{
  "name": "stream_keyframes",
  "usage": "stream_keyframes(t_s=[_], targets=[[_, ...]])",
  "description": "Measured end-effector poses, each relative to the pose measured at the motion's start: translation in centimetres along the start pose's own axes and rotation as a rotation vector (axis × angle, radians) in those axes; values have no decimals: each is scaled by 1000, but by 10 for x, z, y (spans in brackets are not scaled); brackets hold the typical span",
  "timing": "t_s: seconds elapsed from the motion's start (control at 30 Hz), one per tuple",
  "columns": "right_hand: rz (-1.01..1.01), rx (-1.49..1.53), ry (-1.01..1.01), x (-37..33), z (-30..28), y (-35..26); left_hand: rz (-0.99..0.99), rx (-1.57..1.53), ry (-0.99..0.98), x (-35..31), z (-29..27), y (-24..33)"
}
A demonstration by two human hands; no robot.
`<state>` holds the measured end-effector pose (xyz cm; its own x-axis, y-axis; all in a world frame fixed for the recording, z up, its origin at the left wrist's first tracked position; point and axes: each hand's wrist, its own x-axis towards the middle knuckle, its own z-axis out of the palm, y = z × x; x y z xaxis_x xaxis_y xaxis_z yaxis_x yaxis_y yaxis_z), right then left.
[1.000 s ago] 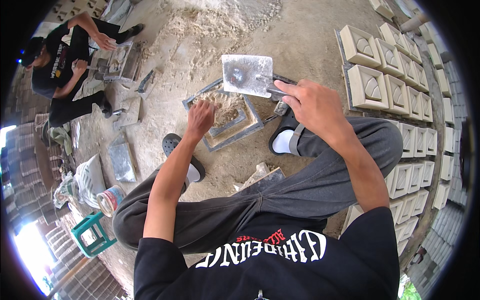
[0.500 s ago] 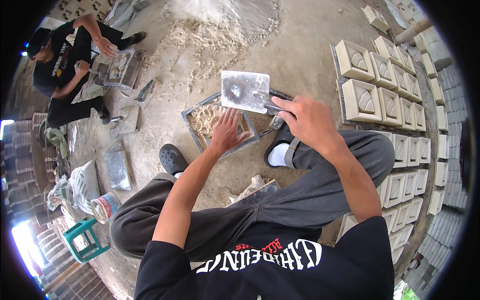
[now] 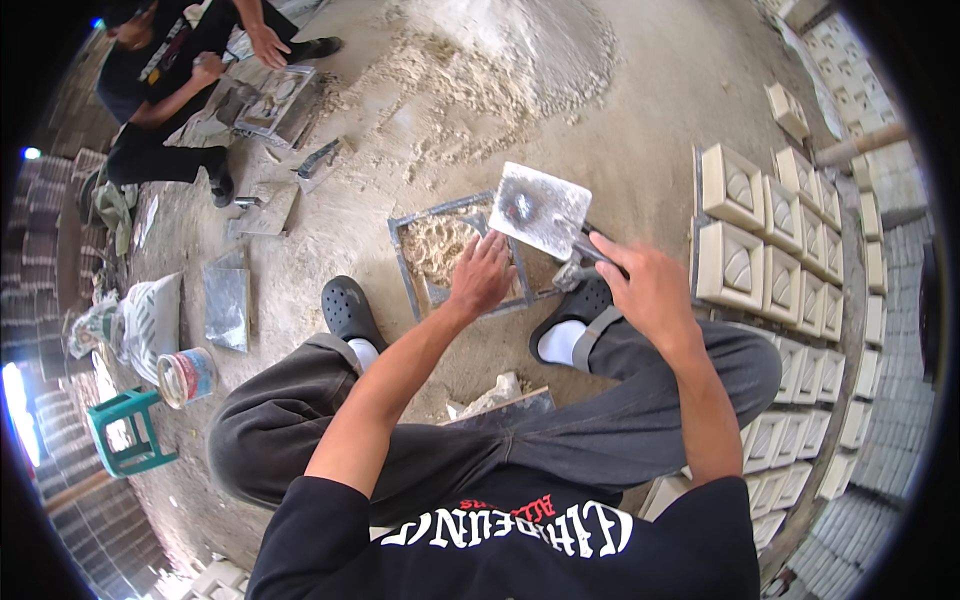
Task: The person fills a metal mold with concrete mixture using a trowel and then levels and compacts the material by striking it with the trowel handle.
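A square mould frame (image 3: 403,272) lies on the ground between my feet, with crumbly beige mix (image 3: 437,248) heaped unevenly inside it. My left hand (image 3: 482,276) reaches over the frame's right part, palm down, fingers stretched out; it hides some of the mix, and I cannot tell whether it touches. In my right hand (image 3: 645,292) is the dark handle of a trowel. The trowel's flat, squarish, grey-white blade (image 3: 540,208) is held above the far right corner of the frame, with a dark smudge on its face.
Rows of cream moulded blocks (image 3: 735,190) stand on the right. A pale powder heap (image 3: 545,60) lies ahead. At the far left, a co-worker (image 3: 165,90) squats over another mould (image 3: 272,100). A sack (image 3: 152,318), a tin (image 3: 187,378) and a green stool (image 3: 128,432) stand left.
The view has shifted and turned slightly. My left hand has moved toward the frame's right side, and the trowel blade has shifted right, uncovering more of the frame's far edge.
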<state>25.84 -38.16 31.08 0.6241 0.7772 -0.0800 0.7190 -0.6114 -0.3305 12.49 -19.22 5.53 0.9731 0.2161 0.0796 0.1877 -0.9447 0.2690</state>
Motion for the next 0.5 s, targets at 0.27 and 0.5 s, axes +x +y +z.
stream_keyframes(t_s=[0.27,0.5], targets=[[93,52,-86,19,5,8,40,27,104,11,-3,-5],[124,131,-221,121,62,21,179,-66,148,13,-6,-22]])
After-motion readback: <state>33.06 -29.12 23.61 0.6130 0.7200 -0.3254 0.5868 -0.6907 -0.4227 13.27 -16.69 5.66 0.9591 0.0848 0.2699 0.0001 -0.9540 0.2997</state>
